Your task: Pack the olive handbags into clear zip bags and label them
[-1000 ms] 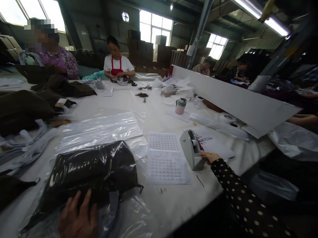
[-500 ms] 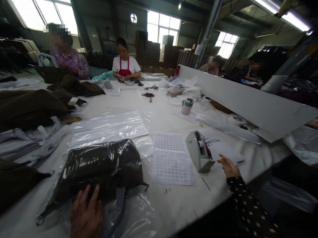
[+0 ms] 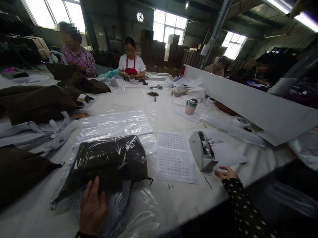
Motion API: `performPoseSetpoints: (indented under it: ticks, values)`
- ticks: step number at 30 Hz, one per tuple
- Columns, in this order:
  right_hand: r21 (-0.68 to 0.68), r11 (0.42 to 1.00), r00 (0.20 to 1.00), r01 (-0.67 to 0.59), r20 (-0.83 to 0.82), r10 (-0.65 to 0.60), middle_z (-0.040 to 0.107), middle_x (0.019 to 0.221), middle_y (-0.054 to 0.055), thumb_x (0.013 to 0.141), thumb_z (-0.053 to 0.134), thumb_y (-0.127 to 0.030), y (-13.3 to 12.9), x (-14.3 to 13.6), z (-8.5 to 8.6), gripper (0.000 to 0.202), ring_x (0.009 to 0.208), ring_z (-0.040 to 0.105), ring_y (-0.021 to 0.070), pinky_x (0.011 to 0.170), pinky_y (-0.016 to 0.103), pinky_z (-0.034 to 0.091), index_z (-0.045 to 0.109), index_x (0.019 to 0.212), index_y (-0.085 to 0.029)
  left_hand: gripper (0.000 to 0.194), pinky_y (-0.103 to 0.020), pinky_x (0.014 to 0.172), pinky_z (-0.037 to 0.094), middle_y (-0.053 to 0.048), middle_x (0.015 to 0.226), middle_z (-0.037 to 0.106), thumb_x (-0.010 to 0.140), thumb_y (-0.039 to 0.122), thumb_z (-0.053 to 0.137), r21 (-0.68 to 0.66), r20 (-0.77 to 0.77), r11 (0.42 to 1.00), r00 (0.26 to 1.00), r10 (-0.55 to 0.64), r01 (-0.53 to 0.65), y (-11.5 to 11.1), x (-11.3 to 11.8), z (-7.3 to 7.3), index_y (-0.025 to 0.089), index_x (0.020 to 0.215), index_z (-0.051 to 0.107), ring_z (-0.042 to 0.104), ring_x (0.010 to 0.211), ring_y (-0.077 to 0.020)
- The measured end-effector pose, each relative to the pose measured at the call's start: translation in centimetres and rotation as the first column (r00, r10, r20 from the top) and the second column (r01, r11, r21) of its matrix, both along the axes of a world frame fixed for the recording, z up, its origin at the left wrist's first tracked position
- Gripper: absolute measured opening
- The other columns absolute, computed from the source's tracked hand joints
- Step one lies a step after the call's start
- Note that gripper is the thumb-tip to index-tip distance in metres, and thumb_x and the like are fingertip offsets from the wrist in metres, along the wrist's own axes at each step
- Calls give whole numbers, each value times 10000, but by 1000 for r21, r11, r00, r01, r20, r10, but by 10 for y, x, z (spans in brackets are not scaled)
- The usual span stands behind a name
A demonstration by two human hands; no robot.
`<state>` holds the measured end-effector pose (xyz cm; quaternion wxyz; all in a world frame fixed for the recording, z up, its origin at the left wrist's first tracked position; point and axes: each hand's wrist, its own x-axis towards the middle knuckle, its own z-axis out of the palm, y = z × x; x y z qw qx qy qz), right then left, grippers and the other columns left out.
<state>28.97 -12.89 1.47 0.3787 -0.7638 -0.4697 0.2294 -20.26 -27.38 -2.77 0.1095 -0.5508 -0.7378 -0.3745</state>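
Observation:
A dark olive bag [image 3: 110, 158] lies inside a clear plastic bag [image 3: 144, 207] near the front of the white table [image 3: 178, 209]. My left hand [image 3: 93, 206] rests flat on its lower part, fingers spread. At the cutting end of a grey tape dispenser [image 3: 199, 152] is my right hand [image 3: 226, 173], fingers partly apart; I can make out nothing in it. Between the bag and the dispenser lie printed label sheets [image 3: 176, 160]. A white paper with handwriting [image 3: 226, 147] lies behind the dispenser.
Olive bags [image 3: 39, 103] with pale wrapped straps cover the left side. A lidded cup [image 3: 191, 107] stands beyond the dispenser. A long white board [image 3: 247, 97] rises along the right. Two people sit at the far side, others behind the board.
My right hand has come down and closer to the tape dispenser's front end, its fingers more bent. My left hand stays on the wrapped bag. The whole view has shifted slightly.

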Motion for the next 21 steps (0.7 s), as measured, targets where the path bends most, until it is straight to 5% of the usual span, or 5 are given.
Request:
performPoseSetpoints:
  ticks: [5, 10, 12, 16, 21]
  values:
    - [52, 976, 968, -210, -127, 215, 585, 518, -18, 565, 674, -431, -7, -18, 30, 490, 528, 535, 179, 594, 344, 438, 492, 957, -201, 531, -478, 1031, 306, -139, 1279, 472, 889, 263, 334, 33, 14, 999, 1000, -20, 19, 0, -1, -1, 170, 1399, 221, 339, 1266, -280]
    - [219, 760, 648, -613, -412, 641, 548, 539, -50, 638, 694, -432, -14, -103, 80, 518, 429, 437, 103, 426, 234, 346, 414, 1025, -231, 534, -453, 1030, 315, -123, 1287, 474, 885, 218, 358, 50, 46, 999, 999, 0, -2, -2, -2, -5, 181, 1398, 216, 349, 1262, -263]
    - [228, 609, 478, -760, -439, 761, 546, 535, -45, 672, 664, -451, -16, -148, 98, 455, 450, 450, 115, 419, 232, 341, 410, 987, -242, 540, -449, 1023, 324, -116, 1288, 476, 880, 193, 364, 41, 58, 999, 998, 4, -7, -5, -2, -5, 182, 1398, 209, 356, 1257, -258]
    - [132, 185, 103, -974, -466, 879, 565, 532, -32, 714, 620, -458, -17, -250, 120, 360, 472, 484, 129, 456, 248, 372, 398, 886, -234, 556, -448, 1018, 337, -115, 1311, 458, 867, 131, 363, 1, 118, 1000, 993, -15, 15, -11, 0, -5, 172, 1394, 190, 348, 1265, -246]
    - [-44, -235, -215, -971, -263, 941, 553, 578, -48, 662, 659, -462, -28, -388, 109, 401, 505, 509, 105, 497, 225, 405, 388, 818, -212, 620, -459, 1016, 345, -140, 1361, 401, 852, 131, 399, 43, 245, 999, 969, -11, 1, -15, 2, -3, 159, 1402, 115, 347, 1269, -243]
